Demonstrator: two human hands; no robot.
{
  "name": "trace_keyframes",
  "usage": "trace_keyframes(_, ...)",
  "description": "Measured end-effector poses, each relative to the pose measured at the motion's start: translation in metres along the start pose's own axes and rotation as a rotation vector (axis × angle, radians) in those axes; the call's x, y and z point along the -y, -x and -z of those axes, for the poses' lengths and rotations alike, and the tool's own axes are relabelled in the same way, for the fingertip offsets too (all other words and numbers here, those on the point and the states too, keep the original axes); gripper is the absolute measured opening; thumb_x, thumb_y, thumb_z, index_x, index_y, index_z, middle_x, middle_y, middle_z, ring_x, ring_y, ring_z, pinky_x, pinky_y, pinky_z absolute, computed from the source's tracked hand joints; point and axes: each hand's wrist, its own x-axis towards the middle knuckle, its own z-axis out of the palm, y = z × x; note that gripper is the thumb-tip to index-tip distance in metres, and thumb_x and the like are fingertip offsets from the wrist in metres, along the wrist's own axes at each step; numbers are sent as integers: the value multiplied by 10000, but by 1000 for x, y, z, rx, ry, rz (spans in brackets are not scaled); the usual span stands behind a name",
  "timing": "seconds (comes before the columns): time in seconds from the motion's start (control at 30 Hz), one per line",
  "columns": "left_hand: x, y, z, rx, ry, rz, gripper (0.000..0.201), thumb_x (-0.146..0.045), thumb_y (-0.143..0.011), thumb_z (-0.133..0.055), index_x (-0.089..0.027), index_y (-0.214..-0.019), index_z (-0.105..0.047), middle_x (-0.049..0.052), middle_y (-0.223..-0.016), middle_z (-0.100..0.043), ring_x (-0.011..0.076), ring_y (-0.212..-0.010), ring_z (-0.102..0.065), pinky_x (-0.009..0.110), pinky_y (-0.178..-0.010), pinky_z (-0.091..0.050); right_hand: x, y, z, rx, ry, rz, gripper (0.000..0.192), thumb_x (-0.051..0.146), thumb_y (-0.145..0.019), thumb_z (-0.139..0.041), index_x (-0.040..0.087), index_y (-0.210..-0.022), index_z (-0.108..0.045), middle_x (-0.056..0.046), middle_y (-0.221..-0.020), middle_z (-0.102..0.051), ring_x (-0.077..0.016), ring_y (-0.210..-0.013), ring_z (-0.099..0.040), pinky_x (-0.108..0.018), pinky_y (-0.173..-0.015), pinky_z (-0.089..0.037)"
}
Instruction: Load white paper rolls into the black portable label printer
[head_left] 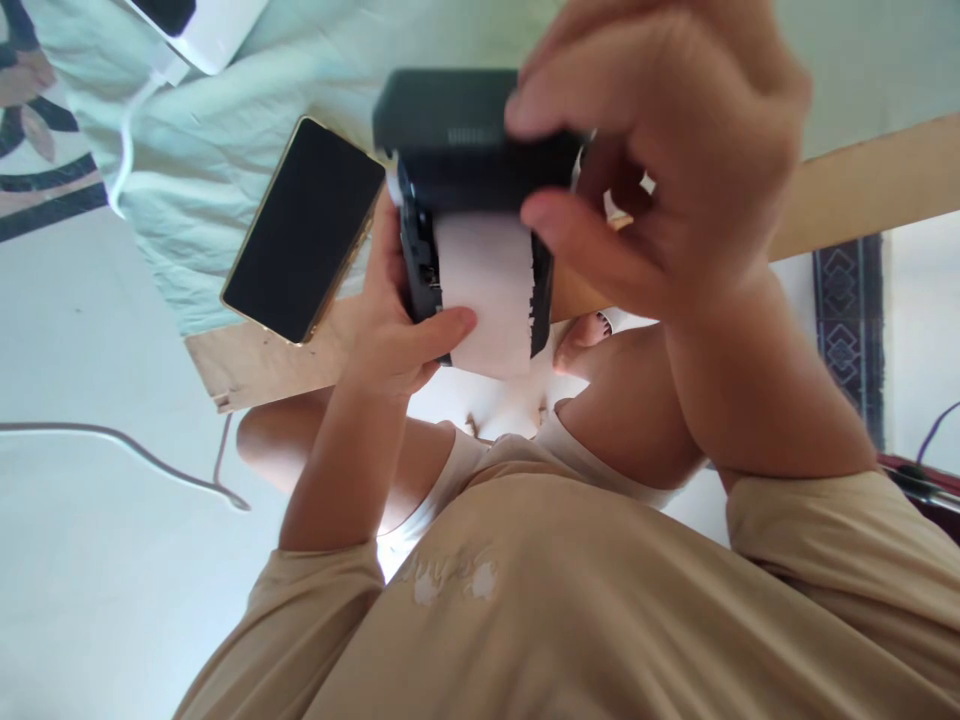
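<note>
A small black receipt printer [422,245] is held up over the edge of the board, its cover [450,120] swung open. White paper [486,275] with a ragged right edge comes out of it toward me. My left hand [390,320] is closed around the printer's left side, the thumb pressing on the paper. From the right, my right hand [675,150] pinches the cover between thumb and fingers, slightly blurred. The printer's inner parts show only along its left side; the fingers hide the cover's right end.
A dark-screened phone [306,230] lies left of the printer on a green cloth [247,90] over a wooden board [255,360]. At the top left is a white device [221,30] with a white cable [126,150]. A grey cable [112,435] crosses the floor at left.
</note>
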Motion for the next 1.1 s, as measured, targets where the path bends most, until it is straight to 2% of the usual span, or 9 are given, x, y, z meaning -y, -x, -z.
trace_keyframes(0.07,-2,3,-1,-23,9,37,851,-390,-589,-1030,-342,-1377,-712,75,-1370,-806,313,-1076,-796,400,-807,-679,-11,2,3,13,195,410,293,437,-1038,-636,276,-1243,-769,-53,-1294,-726,-194,-1273,-750,-337,-1128,-649)
trace_keyframes(0.13,-5,6,-2,-32,18,50,870,-364,-581,-1045,-354,-1386,-715,66,-1447,-787,307,-1119,-786,386,-814,-687,-18,7,2,-11,239,526,245,395,-1035,-642,276,-1202,-776,-58,-1279,-742,-175,-1151,-771,-306,-957,-664)
trace_keyframes(0.27,-5,6,-4,1,80,19,839,-429,-685,-1029,-379,-1453,-697,38,-1503,-760,355,-1420,-702,468,-1064,-691,-16,19,-9,-32,305,350,231,413,-1042,-616,326,-1097,-824,-21,-1287,-767,-147,-957,-747,-316,-746,-577)
trace_keyframes(0.37,-3,2,-7,2,132,-7,800,-652,-659,-1009,-363,-1354,-737,42,-1404,-788,379,-1514,-638,501,-1166,-653,-7,25,-16,-106,317,384,242,404,-1046,-598,357,-1085,-832,14,-1299,-778,-128,-923,-710,-324,-730,-534)
trace_keyframes(0.5,-5,4,-11,-33,161,143,878,-605,-608,-1050,-336,-1382,-733,65,-1280,-809,419,-1506,-670,531,-1160,-664,12,25,-17,-158,265,295,280,428,-1014,-679,326,-1242,-804,-44,-1445,-737,-221,-1249,-729,-345,-856,-587)
trace_keyframes(0.63,-7,10,-11,55,193,108,706,-519,-740,-976,-322,-1379,-747,69,-1169,-827,429,-1391,-758,558,-1104,-704,26,23,-13,9,187,116,458,466,-1052,-648,199,-1418,-716,-145,-1558,-686,-256,-1409,-727,-360,-1041,-676)
trace_keyframes(0.73,-6,11,-11,79,167,82,690,-513,-778,-931,-315,-1407,-730,72,-1149,-839,429,-1393,-758,569,-1134,-696,25,24,-12,44,263,165,481,493,-1085,-609,193,-1456,-670,-118,-1555,-684,-227,-1416,-722,-358,-1097,-677)
trace_keyframes(0.9,-8,9,-13,75,128,52,675,-529,-785,-926,-327,-1402,-742,45,-1401,-807,426,-1504,-681,552,-1172,-683,17,25,-13,61,322,158,494,512,-1119,-563,192,-1491,-618,-103,-1592,-629,-223,-1433,-680,-333,-1083,-645)
trace_keyframes(1.1,-15,12,-17,6,96,52,569,-498,-812,-927,-337,-1339,-786,30,-1413,-809,427,-1542,-650,544,-1208,-656,11,23,-12,47,316,217,544,545,-1119,-544,172,-1503,-643,-136,-1604,-633,-257,-1498,-648,-334,-934,-658)
